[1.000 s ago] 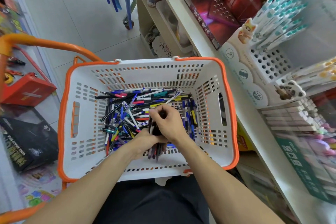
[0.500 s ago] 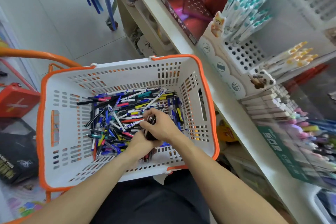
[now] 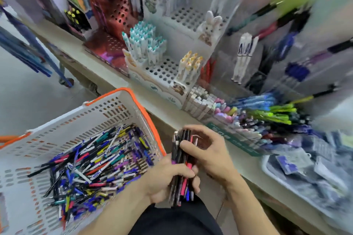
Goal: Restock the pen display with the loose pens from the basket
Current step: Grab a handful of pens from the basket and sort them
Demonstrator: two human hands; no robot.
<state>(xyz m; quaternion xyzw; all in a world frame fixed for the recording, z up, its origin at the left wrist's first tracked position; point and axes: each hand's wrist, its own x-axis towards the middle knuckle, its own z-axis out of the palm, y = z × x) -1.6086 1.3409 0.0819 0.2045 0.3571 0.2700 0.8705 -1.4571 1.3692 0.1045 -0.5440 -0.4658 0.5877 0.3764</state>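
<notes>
My left hand (image 3: 168, 179) grips a bundle of pens (image 3: 180, 160), mostly dark with a few pink and blue ones, held upright just right of the basket. My right hand (image 3: 208, 150) curls round the top of the same bundle. The white basket with an orange rim (image 3: 145, 112) sits at the lower left and holds several loose pens (image 3: 95, 160) in many colours. The pen display (image 3: 166, 70), white with rows of holes, stands on the shelf above the hands with teal-capped and yellow-capped pens in it.
A red perforated stand (image 3: 116, 17) sits left of the white display. Flat pens and markers (image 3: 267, 116) fill the shelf to the right, with hanging pens (image 3: 246, 53) behind. A grey tray of packets (image 3: 309, 173) lies at the lower right. Blue poles (image 3: 30, 47) lean at the left.
Both hands have lifted the pen bundle out of the basket and moved it right, beside the rim. The view has swung up and right toward the shelf and display.
</notes>
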